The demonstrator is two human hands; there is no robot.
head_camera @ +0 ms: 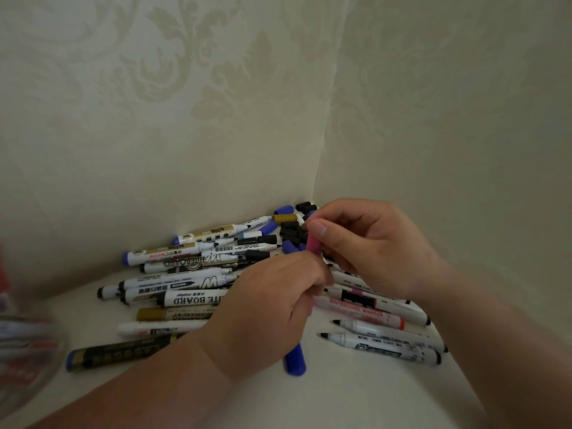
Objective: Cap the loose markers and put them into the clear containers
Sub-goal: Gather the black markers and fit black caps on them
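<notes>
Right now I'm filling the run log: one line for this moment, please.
step: capping | left hand: pink marker | right hand: pink cap | pile uncapped

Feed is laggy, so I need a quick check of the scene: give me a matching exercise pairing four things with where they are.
Things:
1. pink marker
2. blue cap
3. black caps
4. clear container

Places:
A. far left edge, blurred
B. held between both hands
C. heaped in the wall corner
D. on the surface under the left hand

Pairs: 1-B, 2-D, 3-C, 4-A
</notes>
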